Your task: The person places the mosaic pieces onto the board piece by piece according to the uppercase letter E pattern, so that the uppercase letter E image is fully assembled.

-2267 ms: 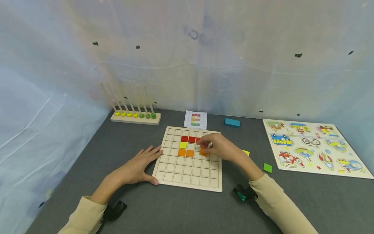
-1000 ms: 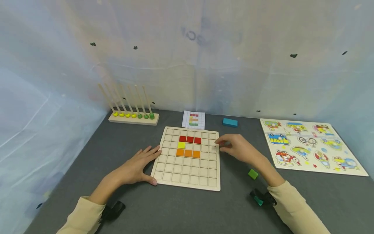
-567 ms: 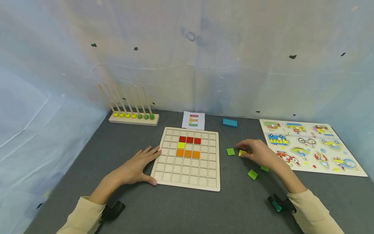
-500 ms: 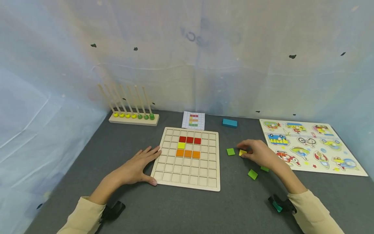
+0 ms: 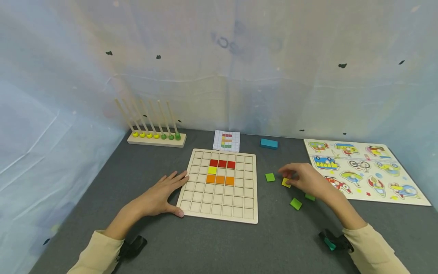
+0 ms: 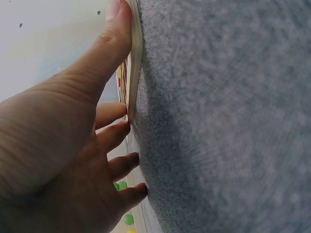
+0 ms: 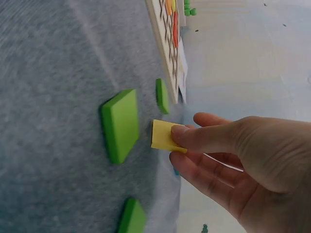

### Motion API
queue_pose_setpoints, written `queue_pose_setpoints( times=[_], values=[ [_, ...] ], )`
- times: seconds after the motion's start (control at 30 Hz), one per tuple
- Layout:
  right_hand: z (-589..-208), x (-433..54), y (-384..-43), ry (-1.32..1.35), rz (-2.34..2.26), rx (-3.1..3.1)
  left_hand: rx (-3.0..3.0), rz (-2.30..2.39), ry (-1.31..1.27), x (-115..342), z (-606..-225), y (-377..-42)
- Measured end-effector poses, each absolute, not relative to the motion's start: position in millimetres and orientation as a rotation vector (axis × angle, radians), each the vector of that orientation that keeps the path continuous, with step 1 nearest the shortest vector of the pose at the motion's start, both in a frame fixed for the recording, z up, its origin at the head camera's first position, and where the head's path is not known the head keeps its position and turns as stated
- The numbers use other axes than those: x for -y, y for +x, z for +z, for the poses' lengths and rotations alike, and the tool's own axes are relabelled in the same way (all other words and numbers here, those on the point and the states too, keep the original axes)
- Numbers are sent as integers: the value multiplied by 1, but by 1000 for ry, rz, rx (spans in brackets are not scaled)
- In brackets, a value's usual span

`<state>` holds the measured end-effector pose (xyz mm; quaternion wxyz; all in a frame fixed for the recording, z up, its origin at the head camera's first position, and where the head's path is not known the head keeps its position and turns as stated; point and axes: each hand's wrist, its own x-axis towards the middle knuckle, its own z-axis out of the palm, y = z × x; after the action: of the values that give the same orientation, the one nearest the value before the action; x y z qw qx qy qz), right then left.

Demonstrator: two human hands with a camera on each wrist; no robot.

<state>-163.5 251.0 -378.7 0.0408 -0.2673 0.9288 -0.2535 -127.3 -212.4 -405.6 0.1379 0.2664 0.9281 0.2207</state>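
Note:
A pale wooden grid board (image 5: 219,209) lies mid-table, holding three red tiles (image 5: 222,164), one yellow tile (image 5: 212,170) and three orange tiles (image 5: 220,180). My left hand (image 5: 155,198) rests spread at its left edge, with fingertips and thumb touching the rim. To the right of the board, my right hand (image 5: 306,182) pinches a second yellow tile (image 7: 163,135) between thumb and fingers. In the right wrist view this tile is tilted. Around that hand lie three green tiles (image 5: 295,204), one partly hidden behind it in the head view.
A paper pattern card (image 5: 226,141) lies behind the board, with a blue block (image 5: 268,144) to its right. At the back left stands a peg bead counter (image 5: 157,140). A vehicle picture puzzle (image 5: 369,171) lies at the right. Pale sheeting (image 5: 260,76) rises behind the table.
The third orange tile was let go in its row. My right hand moved right to the yellow tile, took hold of it and shifted it slightly. My left hand stayed put.

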Motion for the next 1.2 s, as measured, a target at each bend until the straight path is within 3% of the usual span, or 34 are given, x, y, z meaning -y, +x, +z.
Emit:
queue_pose_setpoints(
  times=[0.4,1.2],
  values=[
    [-367,-228,-169,-928,-820,-2797,-2674,652,760,212,-406,-129],
    [-369,-124,-185,-1086,-812,-2651,-2674,647,776,213,-407,-129]
  ],
)
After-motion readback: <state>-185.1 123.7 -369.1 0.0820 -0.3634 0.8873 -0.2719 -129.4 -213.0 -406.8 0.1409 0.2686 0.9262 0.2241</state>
